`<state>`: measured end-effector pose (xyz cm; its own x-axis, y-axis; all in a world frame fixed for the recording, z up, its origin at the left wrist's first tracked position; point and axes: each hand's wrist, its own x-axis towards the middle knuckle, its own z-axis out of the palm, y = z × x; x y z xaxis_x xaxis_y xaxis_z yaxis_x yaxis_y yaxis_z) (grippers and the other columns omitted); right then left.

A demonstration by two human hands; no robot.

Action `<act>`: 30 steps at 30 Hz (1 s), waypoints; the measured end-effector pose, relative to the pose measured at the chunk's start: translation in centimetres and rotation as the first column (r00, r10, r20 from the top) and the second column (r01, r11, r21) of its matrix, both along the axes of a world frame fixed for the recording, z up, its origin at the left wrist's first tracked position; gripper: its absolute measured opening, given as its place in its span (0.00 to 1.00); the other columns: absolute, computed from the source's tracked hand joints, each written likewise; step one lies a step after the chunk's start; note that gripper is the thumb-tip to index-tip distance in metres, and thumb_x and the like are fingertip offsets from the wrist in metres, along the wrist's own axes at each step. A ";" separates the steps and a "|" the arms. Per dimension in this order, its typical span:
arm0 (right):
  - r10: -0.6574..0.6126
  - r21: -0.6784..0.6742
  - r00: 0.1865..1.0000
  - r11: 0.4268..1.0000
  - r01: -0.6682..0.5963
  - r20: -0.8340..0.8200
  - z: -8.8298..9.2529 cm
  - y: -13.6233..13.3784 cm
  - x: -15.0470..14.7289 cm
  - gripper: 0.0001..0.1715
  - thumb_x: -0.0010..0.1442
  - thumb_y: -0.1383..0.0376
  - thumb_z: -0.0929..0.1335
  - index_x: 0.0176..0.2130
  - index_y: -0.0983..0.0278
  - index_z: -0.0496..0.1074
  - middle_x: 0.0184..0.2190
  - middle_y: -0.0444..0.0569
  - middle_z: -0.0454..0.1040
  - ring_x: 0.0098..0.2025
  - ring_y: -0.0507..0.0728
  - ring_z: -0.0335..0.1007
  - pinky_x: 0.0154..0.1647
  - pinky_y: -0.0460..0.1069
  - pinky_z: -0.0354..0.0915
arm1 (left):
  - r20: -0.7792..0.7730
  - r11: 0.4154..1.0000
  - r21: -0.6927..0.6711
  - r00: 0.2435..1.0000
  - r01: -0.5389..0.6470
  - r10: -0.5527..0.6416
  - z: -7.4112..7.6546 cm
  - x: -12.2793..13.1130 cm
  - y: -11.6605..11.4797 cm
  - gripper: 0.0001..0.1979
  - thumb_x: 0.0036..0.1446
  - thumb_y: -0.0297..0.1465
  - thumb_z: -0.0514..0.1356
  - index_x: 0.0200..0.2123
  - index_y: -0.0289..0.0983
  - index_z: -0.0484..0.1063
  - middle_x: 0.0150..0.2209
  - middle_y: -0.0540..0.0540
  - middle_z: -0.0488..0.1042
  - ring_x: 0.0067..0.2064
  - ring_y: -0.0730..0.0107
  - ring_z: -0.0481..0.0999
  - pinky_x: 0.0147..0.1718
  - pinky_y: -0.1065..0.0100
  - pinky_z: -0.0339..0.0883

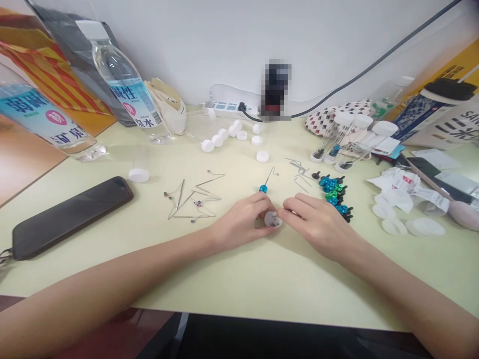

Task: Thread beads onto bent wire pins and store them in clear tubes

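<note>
My left hand (245, 219) is closed around a small round white cap (273, 220), its hollow side facing up with small dark bits inside. My right hand (312, 222) has its fingertips pinched at the cap's right rim; whatever they grip is hidden or too small to name. Just beyond my left fingers is a blue knob (263, 189) with a thin bent wire (271, 174) rising from it. Left of that hand lie several bent metal wires (194, 199) with small beads. Blue, green and black knobs (333, 189) are heaped beyond my right hand.
Hex keys (299, 172) lie behind the hands. White caps (223, 133) and a power strip (232, 107) sit near the wall. A phone (71, 217) and water bottles (127, 85) stand left. Capped clear tubes (346, 134), white scraps (400, 192) and a cup (426, 112) are right.
</note>
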<state>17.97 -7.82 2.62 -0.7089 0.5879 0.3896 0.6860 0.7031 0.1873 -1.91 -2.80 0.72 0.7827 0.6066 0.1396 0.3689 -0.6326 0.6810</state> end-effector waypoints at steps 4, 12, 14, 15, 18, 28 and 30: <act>-0.005 -0.003 0.999 1.000 0.006 0.045 0.3 0.1 -0.5 0.17 0.63 0.76 0.58 0.29 0.66 0.71 0.27 0.50 0.67 0.30 0.55 0.58 0.28 0.51 0.54 | 0.009 1.000 -0.001 1.000 0.002 -0.002 0.0 0.0 0.1 0.06 0.56 0.33 0.59 0.31 0.37 0.66 0.34 0.48 0.66 0.34 0.69 0.68 0.33 0.66 0.64; -0.150 -0.153 0.987 0.978 0.141 -0.053 -0.6 0.6 0.6 0.13 0.63 0.74 0.60 0.33 0.65 0.70 0.31 0.48 0.67 0.32 0.53 0.59 0.27 0.47 0.53 | 0.156 0.985 -0.069 0.973 -0.159 0.168 0.5 -0.5 0.3 0.14 0.59 0.42 0.57 0.41 0.38 0.67 0.37 0.46 0.70 0.34 0.70 0.70 0.35 0.66 0.66; -0.185 -0.212 0.980 0.963 0.166 -0.074 -0.9 0.7 0.9 0.12 0.62 0.75 0.60 0.34 0.63 0.70 0.33 0.47 0.67 0.33 0.52 0.60 0.27 0.46 0.53 | 0.206 0.960 -0.063 0.938 -0.271 0.278 0.3 -0.6 0.9 0.09 0.64 0.36 0.51 0.40 0.38 0.66 0.39 0.46 0.71 0.36 0.70 0.70 0.36 0.66 0.66; -0.195 -0.229 0.977 0.958 0.172 -0.082 -1.0 0.7 1.0 0.12 0.61 0.75 0.61 0.34 0.63 0.70 0.33 0.47 0.67 0.33 0.52 0.60 0.27 0.46 0.53 | 0.214 0.945 -0.052 0.920 -0.324 0.327 0.1 -0.7 1.4 0.07 0.64 0.34 0.51 0.40 0.38 0.66 0.40 0.46 0.71 0.36 0.71 0.70 0.36 0.66 0.66; -0.215 -0.264 0.970 0.948 0.178 -0.118 -1.1 0.7 0.9 0.11 0.61 0.74 0.62 0.34 0.62 0.70 0.33 0.46 0.67 0.32 0.52 0.61 0.26 0.46 0.52 | 0.188 0.917 -0.043 0.898 -0.397 0.397 -0.6 -0.7 2.6 0.06 0.60 0.27 0.53 0.41 0.38 0.67 0.42 0.47 0.70 0.37 0.71 0.69 0.38 0.65 0.67; -0.314 -0.507 0.828 0.861 0.041 -0.465 -1.0 1.6 1.1 0.11 0.62 0.68 0.65 0.31 0.63 0.76 0.28 0.45 0.70 0.29 0.51 0.66 0.31 0.47 0.60 | 0.067 0.952 -0.092 0.952 -0.291 0.297 -0.6 0.6 3.8 0.09 0.54 0.30 0.59 0.39 0.39 0.73 0.44 0.46 0.71 0.43 0.66 0.72 0.45 0.61 0.66; -0.325 -0.519 0.817 0.854 0.037 -0.476 -1.1 1.8 1.3 0.11 0.62 0.68 0.65 0.30 0.63 0.76 0.27 0.45 0.69 0.28 0.51 0.66 0.30 0.47 0.60 | 0.073 0.951 -0.102 0.951 -0.292 0.300 -0.6 0.6 3.9 0.07 0.54 0.30 0.59 0.38 0.38 0.72 0.42 0.46 0.72 0.42 0.66 0.72 0.45 0.61 0.66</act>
